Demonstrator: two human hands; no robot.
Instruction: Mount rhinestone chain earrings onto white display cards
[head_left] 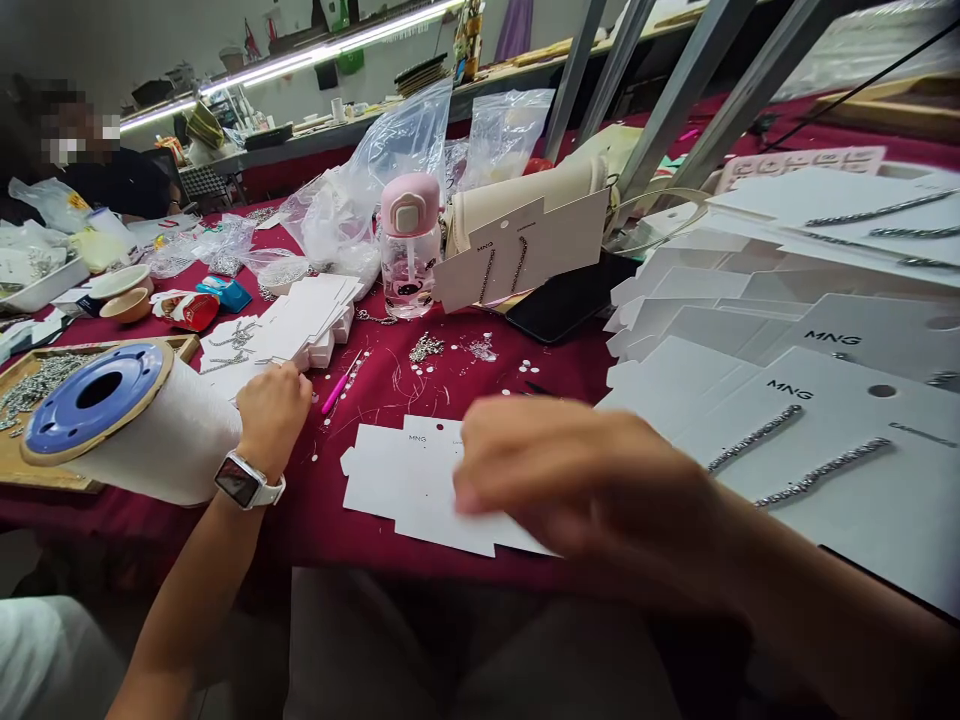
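My left hand [274, 415], a white-banded watch on its wrist, is at the near edge of a pile of white cards [304, 315]. Its fingers are curled together, hiding whatever they may hold. Silvery chain strands [238, 340] lie on paper just beyond it. Motion blurs my right hand [555, 465], which is over a white MNG card [420, 490] lying flat on the red cloth; its fingertips cannot be made out. To its right are stacked MNG cards [825, 400] carrying pairs of silvery chain earrings [821, 472].
A large spool of white thread [165, 430] stands by my left forearm, beside a wooden tray [52, 470] of small metal pieces. Behind are a pink-lidded bottle [410, 245], a propped earring card [525, 250] and a dark phone [570, 300]. A pink pen [335, 393] lies mid-table. Metal bars slant at upper right.
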